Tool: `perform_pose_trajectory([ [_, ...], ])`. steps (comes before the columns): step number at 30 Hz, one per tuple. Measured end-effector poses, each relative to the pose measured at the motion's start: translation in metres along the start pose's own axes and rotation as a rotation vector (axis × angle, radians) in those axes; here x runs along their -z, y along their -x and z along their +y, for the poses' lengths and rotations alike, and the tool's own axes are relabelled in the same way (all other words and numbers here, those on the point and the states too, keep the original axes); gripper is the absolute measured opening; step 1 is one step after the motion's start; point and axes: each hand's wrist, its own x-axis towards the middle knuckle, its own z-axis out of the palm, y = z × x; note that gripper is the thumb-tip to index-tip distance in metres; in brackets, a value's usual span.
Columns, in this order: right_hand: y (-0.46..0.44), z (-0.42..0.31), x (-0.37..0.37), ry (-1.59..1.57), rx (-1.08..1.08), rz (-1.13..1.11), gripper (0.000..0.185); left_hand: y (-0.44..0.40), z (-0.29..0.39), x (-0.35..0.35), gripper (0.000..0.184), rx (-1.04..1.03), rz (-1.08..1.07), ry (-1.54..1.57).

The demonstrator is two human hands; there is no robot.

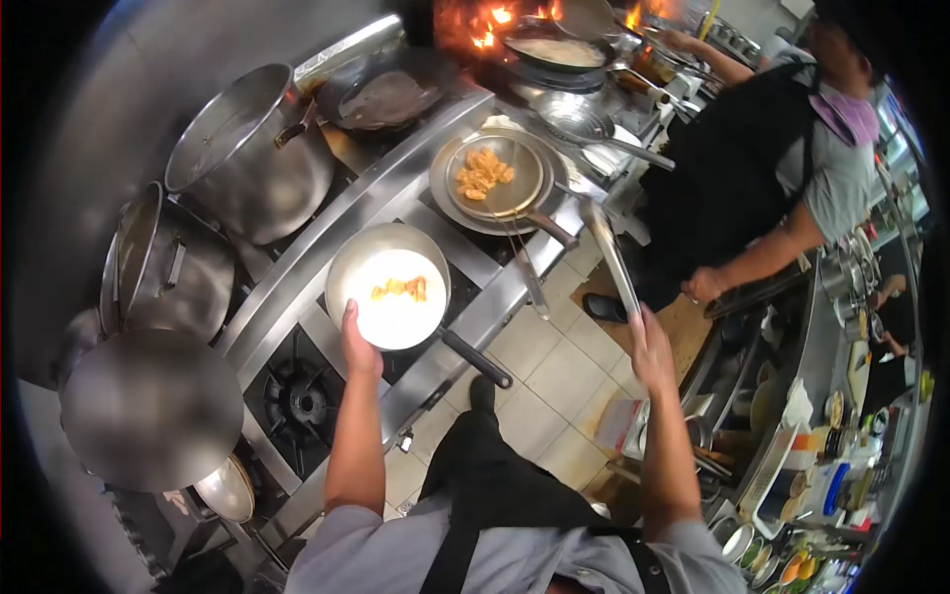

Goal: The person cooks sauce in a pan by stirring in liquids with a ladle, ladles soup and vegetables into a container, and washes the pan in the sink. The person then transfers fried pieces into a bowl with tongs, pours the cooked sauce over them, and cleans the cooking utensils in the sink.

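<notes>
My left hand grips the near left edge of a white plate, thumb along its rim. A short row of golden fried pieces lies on the plate. Behind or beneath the plate shows a metal pan with a black handle, on the stove. Metal tongs extend from my right hand, its fingers closed around them. Their far end points toward a mesh strainer that holds more fried pieces and rests over a round metal pan.
Large steel pots stand along the back left, near an unlit burner. Flames rise around a wok at the far end. A co-worker in a black apron stands close on the right. A perforated ladle lies beside the strainer.
</notes>
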Motion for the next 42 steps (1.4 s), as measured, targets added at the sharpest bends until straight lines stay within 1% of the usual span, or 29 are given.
perform_pose_trajectory([
  [1, -0.047, -0.038, -0.009, 0.020, 0.018, -0.090, 0.061, -0.018, 0.004, -0.006, 0.056, -0.023, -0.012, 0.025],
  [2, -0.092, -0.054, -0.026, 0.211, 0.031, -0.132, 0.066, -0.033, 0.006, -0.012, 0.055, -0.046, -0.026, 0.054],
  [3, -0.133, -0.082, -0.038, 0.278, 0.001, -0.290, 0.071, -0.044, 0.010, -0.019, 0.055, -0.045, -0.016, 0.055],
  [4, -0.170, -0.086, -0.066, 0.390, 0.034, -0.258, 0.073, -0.052, 0.015, -0.029, 0.056, -0.048, -0.010, 0.037],
  [5, -0.204, -0.094, -0.090, 0.496, 0.078, -0.301, 0.075, -0.060, 0.018, -0.035, 0.056, -0.050, -0.004, 0.018],
  [7, -0.253, -0.100, -0.124, 0.521, 0.100, -0.328, 0.074, -0.075, 0.018, -0.040, 0.057, -0.062, -0.005, 0.000],
  [9, -0.288, -0.092, -0.158, 0.610, 0.135, -0.440, 0.068, -0.085, 0.022, -0.042, 0.057, -0.052, 0.041, -0.017],
  [10, -0.294, -0.093, -0.163, 0.607, 0.137, -0.451, 0.068, -0.088, 0.023, -0.046, 0.057, -0.051, 0.050, -0.021],
  [12, -0.303, -0.091, -0.169, 0.533, 0.081, -0.522, 0.057, -0.090, 0.025, -0.055, 0.058, -0.009, 0.139, -0.086],
  [13, -0.307, -0.090, -0.167, 0.531, 0.085, -0.531, 0.057, -0.093, 0.024, -0.060, 0.058, -0.008, 0.149, -0.089],
  [15, -0.314, -0.087, -0.163, 0.429, 0.043, -0.605, 0.052, -0.100, 0.022, -0.072, 0.051, 0.025, 0.182, -0.151],
  [16, -0.317, -0.084, -0.162, 0.421, 0.050, -0.616, 0.052, -0.107, 0.017, -0.074, 0.051, 0.021, 0.195, -0.157],
  [18, -0.319, -0.074, -0.159, 0.366, 0.025, -0.615, 0.050, -0.121, -0.003, -0.074, 0.053, 0.051, 0.173, -0.266],
  [19, -0.319, -0.066, -0.157, 0.362, 0.036, -0.630, 0.050, -0.123, -0.009, -0.082, 0.053, 0.048, 0.191, -0.269],
  [21, -0.326, -0.047, -0.156, 0.319, 0.116, -0.531, 0.049, -0.132, -0.018, -0.104, 0.053, 0.063, 0.210, -0.247],
  [23, -0.335, -0.030, -0.150, 0.274, 0.114, -0.540, 0.050, -0.142, -0.029, -0.117, 0.057, 0.047, 0.223, -0.299],
  [25, -0.344, -0.020, -0.140, 0.241, 0.102, -0.575, 0.050, -0.150, -0.034, -0.141, 0.061, 0.071, 0.307, -0.328],
  [26, -0.349, -0.017, -0.134, 0.237, 0.113, -0.581, 0.050, -0.156, -0.037, -0.145, 0.067, 0.085, 0.322, -0.390],
  [27, -0.354, -0.012, -0.127, 0.210, 0.109, -0.599, 0.050, -0.162, -0.043, -0.150, 0.067, 0.081, 0.333, -0.389],
  [29, -0.362, -0.005, -0.115, 0.156, 0.102, -0.633, 0.049, -0.177, -0.054, -0.161, 0.071, 0.032, 0.444, -0.510],
  [31, -0.366, 0.000, -0.105, 0.159, 0.134, -0.613, 0.051, -0.188, -0.060, -0.168, 0.073, 0.029, 0.478, -0.527],
  [33, -0.366, 0.000, -0.100, 0.162, 0.164, -0.597, 0.053, -0.192, -0.061, -0.168, 0.085, 0.049, 0.410, -0.454],
  [35, -0.362, -0.018, -0.089, 0.303, 0.112, -0.708, 0.056, -0.191, -0.062, -0.165, 0.084, 0.047, 0.424, -0.441],
  [36, -0.356, -0.028, -0.086, 0.338, 0.136, -0.719, 0.062, -0.190, -0.062, -0.163, 0.084, 0.053, 0.428, -0.431],
  [37, -0.352, -0.029, -0.094, 0.334, 0.148, -0.721, 0.062, -0.187, -0.060, -0.161, 0.084, 0.044, 0.436, -0.431],
  [39, -0.344, -0.027, -0.120, 0.404, 0.312, -0.705, 0.068, -0.177, -0.058, -0.159, 0.082, 0.025, 0.458, -0.381],
  [40, -0.339, -0.034, -0.128, 0.500, 0.391, -0.717, 0.069, -0.172, -0.056, -0.158, 0.081, 0.017, 0.478, -0.356],
  [42, -0.328, -0.038, -0.146, 0.484, 0.380, -0.684, 0.067, -0.164, -0.053, -0.144, 0.080, 0.031, 0.467, -0.340],
])
